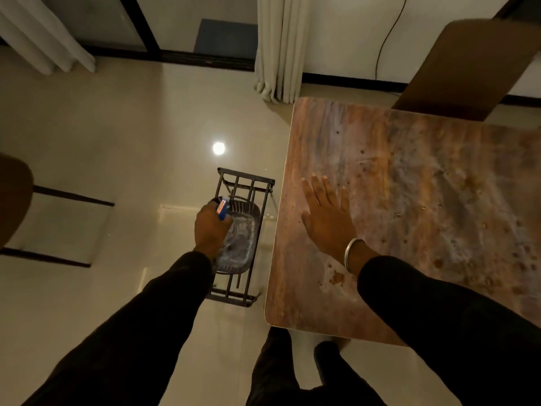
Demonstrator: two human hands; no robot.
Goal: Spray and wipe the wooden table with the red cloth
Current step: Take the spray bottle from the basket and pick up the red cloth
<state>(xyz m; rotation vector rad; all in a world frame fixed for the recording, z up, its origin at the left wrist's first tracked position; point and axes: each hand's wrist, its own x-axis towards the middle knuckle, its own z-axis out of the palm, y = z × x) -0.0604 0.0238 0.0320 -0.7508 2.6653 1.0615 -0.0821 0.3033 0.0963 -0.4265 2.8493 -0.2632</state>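
The wooden table (409, 200) fills the right side; its top is streaked and dotted with brown spots and crumbs. My right hand (328, 218) lies flat on it near the left edge, fingers spread, holding nothing. My left hand (210, 227) is to the left of the table, over a dark basket (243, 244), and is closed around a spray bottle with a blue and orange head (222, 209). Most of the bottle is hidden by the hand. No red cloth is in view.
The basket sits on a low black metal rack (248, 183) on the glossy tiled floor, close to the table's left edge. A brown chair back (468, 68) stands at the table's far side. Curtains (278, 48) hang behind. My feet (292, 361) are below the table's near corner.
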